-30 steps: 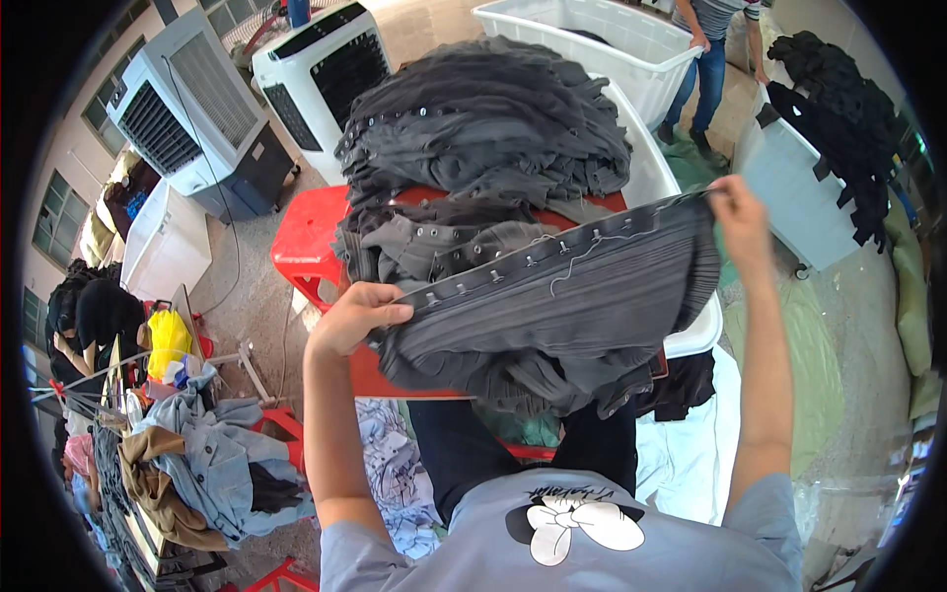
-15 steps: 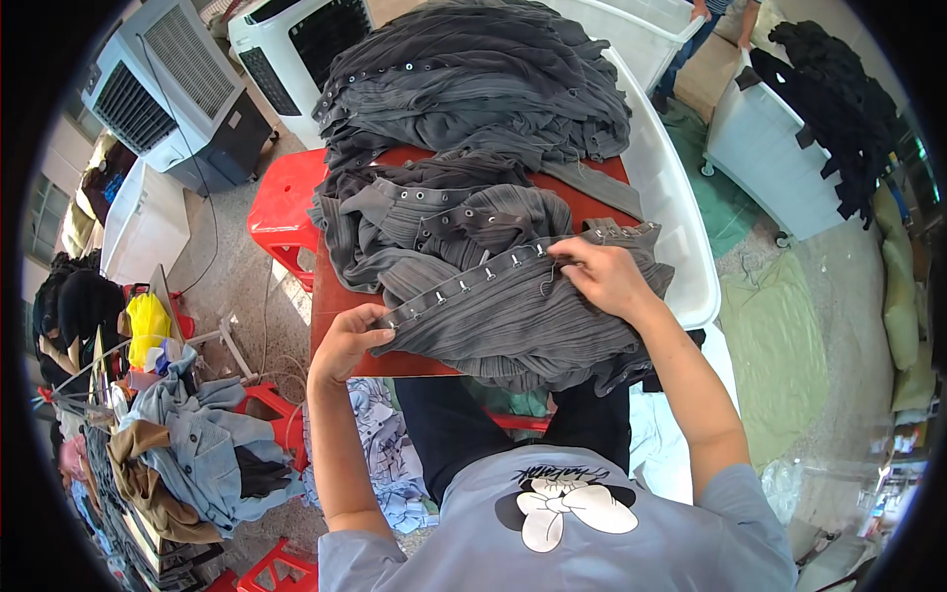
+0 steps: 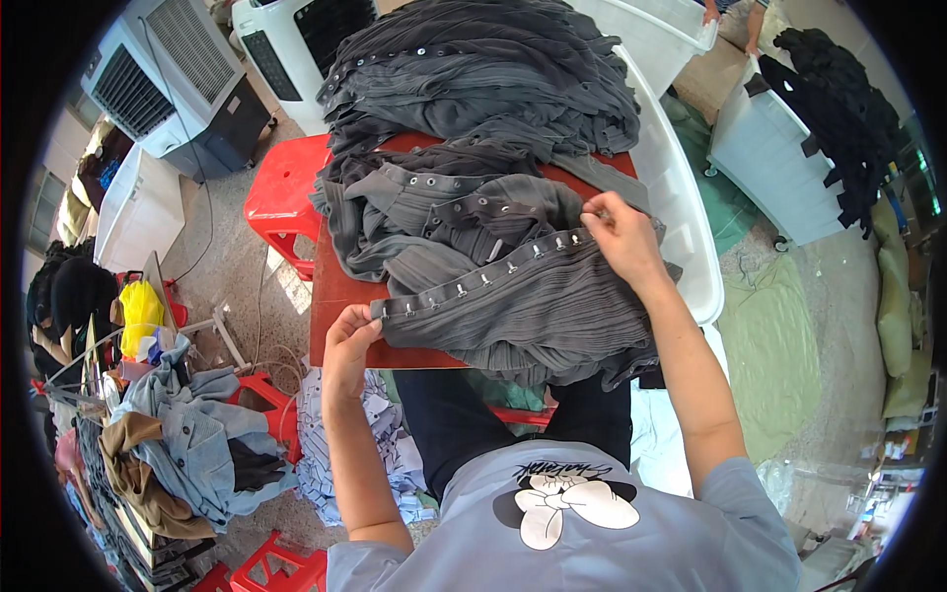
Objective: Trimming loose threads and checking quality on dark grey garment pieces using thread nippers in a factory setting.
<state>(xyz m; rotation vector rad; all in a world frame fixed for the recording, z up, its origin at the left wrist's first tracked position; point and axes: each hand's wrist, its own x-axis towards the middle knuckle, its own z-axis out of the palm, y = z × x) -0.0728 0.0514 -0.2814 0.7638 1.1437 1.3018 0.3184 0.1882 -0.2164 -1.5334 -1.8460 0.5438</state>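
Note:
A dark grey ribbed garment (image 3: pixel 533 316) lies across the near part of the reddish-brown tabletop (image 3: pixel 340 321). Along its upper edge runs a band with several metal hooks, stretched between my hands. My left hand (image 3: pixel 350 335) pinches the band's left end. Further up and to the right, my right hand (image 3: pixel 621 232) is closed on the band near its other end. Just beyond lies another grey garment (image 3: pixel 444 207) with metal eyelets along its edge, loosely crumpled. A tall pile of grey garments (image 3: pixel 483 89) fills the far end of the table.
A white plastic tub (image 3: pixel 691 217) stands against the table's right side, a red stool (image 3: pixel 281 197) at its left. Air coolers (image 3: pixel 173 89) are at the far left. A white bin (image 3: pixel 779 158) with black clothing stands far right, near a person's hand (image 3: pixel 754 44). Denim clothes (image 3: pixel 212 444) lie left.
My right hand has moved right and away along the band toward its end. My left hand has shifted slightly, and more of the hook band now shows, pulled straighter.

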